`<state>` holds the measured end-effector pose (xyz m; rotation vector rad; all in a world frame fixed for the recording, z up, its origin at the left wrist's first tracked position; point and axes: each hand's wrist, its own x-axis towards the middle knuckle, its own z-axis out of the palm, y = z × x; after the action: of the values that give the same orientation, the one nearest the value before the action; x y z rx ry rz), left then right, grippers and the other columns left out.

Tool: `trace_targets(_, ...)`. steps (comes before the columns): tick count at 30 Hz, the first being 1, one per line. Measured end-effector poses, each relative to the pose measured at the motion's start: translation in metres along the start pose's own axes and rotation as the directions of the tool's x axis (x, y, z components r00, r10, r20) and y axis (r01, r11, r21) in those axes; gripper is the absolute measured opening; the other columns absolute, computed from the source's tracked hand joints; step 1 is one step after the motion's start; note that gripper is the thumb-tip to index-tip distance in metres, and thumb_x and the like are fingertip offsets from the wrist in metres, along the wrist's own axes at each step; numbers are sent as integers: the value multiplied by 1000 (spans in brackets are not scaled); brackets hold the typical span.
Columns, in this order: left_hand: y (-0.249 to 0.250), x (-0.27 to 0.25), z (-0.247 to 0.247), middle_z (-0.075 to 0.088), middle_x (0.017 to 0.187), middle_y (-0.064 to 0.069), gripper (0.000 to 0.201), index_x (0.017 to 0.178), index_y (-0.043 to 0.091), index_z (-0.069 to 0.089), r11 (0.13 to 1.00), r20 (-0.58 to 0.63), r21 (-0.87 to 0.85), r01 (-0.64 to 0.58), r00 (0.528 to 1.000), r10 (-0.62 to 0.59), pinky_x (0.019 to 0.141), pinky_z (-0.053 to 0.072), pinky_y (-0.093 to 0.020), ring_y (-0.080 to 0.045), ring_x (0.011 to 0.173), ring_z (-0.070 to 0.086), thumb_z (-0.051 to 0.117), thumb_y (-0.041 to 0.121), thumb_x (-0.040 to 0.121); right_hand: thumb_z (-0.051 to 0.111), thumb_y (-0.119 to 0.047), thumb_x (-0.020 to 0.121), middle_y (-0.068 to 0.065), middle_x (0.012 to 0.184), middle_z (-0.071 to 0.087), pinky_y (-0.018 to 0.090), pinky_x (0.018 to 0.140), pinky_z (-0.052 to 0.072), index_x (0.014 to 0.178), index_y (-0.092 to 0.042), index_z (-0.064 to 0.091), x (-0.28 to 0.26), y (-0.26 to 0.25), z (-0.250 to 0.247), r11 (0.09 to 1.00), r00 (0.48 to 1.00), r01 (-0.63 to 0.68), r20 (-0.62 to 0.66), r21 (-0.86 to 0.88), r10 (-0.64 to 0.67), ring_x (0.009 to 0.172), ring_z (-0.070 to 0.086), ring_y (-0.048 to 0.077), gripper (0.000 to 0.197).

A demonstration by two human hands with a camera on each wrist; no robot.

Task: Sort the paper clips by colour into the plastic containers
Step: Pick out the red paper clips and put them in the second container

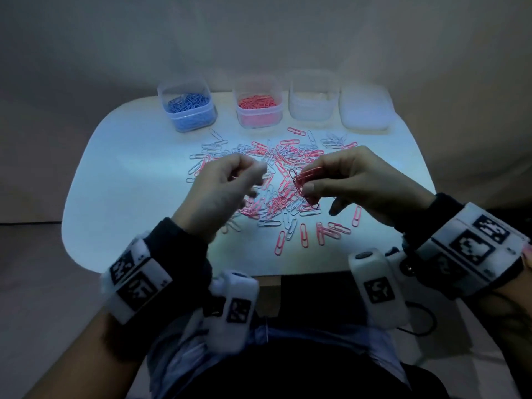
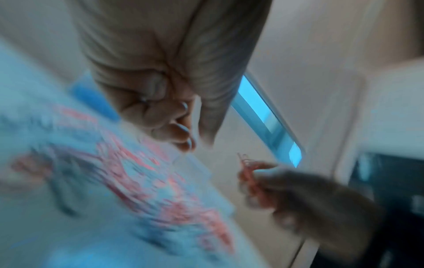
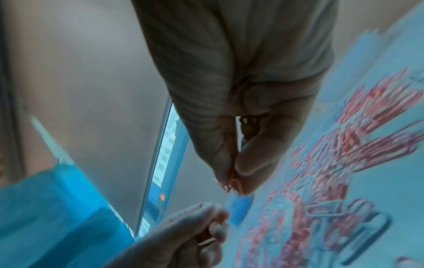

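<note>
Pinched between right thumb and fingers, a small bunch of pink clips [image 1: 305, 180] sits in the right hand [image 1: 357, 182] at centre-right of the head view, held just above the mixed pile [image 1: 276, 180] of pink and white clips on the table [image 1: 115, 168]. Left hand [image 1: 221, 185], centre-left, has fingers curled; it seems to pinch something thin, maybe a clip, but blur hides it, so the grip cannot be told. Along the top of the frame stand the blue-clip container [image 1: 188, 108], the pink-clip container [image 1: 257, 106], a pale container [image 1: 312, 99] and a lid [image 1: 365, 110] to its right. Step in hand looks like gathering pinks. Next move likely calls for carrying the bunch up to the pink container and releasing over it without dropping strays.
</note>
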<state>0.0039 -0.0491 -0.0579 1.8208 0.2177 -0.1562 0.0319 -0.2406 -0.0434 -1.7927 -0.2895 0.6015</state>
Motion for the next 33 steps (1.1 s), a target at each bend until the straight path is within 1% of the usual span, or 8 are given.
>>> trace_targets(2,5,-5,12,63,85,3,30,90,18,59,874,96,-452,176,984,-148,65,44,-18,-2,72,58,39,39,95,64,2,78,3,66,65,15,41,43,84,-11,61,2,-5,6,992,1000,16,13,125,-18,57,61,7,14)
trace_targets(4,7,-8,22,63,102,-6,53,106,11,58,584,280,-748,316,948,-154,78,49,-26,-14,87,61,28,53,93,64,3,78,1,70,67,16,42,43,82,-13,58,6,-10,19,991,997,67,16,117,-69,58,61,8,18)
trace_targets(6,7,-9,30,59,109,-14,61,115,5,54,371,362,-854,365,929,-82,76,53,-28,-21,91,61,25,54,93,68,-1,78,3,80,68,17,48,47,77,-22,59,10,-15,31,981,983,182,-3,-73,-182,62,62,8,23)
trace_targets(9,3,-6,30,66,98,-14,47,93,1,66,175,336,-919,352,935,-115,64,57,-28,-21,77,69,31,33,97,78,-17,69,-3,78,67,16,62,52,80,-19,63,3,-25,29,934,949,272,-94,-233,-300,67,62,4,19)
trace_targets(13,-14,-1,12,71,71,-12,48,67,-3,71,-3,315,-948,318,936,-157,56,58,-34,-22,63,71,42,22,96,78,-25,67,-1,62,54,19,52,45,74,-22,62,-19,-13,-2,965,882,170,-407,-198,-239,58,50,8,18)
trace_targets(18,-23,-4,2,45,45,7,36,61,10,62,-31,392,-919,394,901,-185,33,38,-14,-5,37,47,50,30,89,75,-31,73,0,84,58,31,76,46,97,-17,67,-46,33,17,775,936,-203,-351,-598,-25,74,56,14,30)
trace_targets(25,-20,-7,13,32,44,6,49,58,17,51,135,349,-915,380,914,-209,33,19,-11,-2,33,31,32,33,100,69,-51,71,4,108,49,35,78,47,110,-12,58,-51,47,52,676,854,-362,-519,-642,-37,101,53,23,56)
trace_targets(33,-19,-15,33,64,63,0,35,78,13,57,230,253,-918,322,925,-284,45,46,-11,-9,52,63,35,32,97,70,-19,79,8,85,61,29,76,43,91,-8,70,-42,63,52,831,780,-274,-617,-485,-103,81,58,25,16)
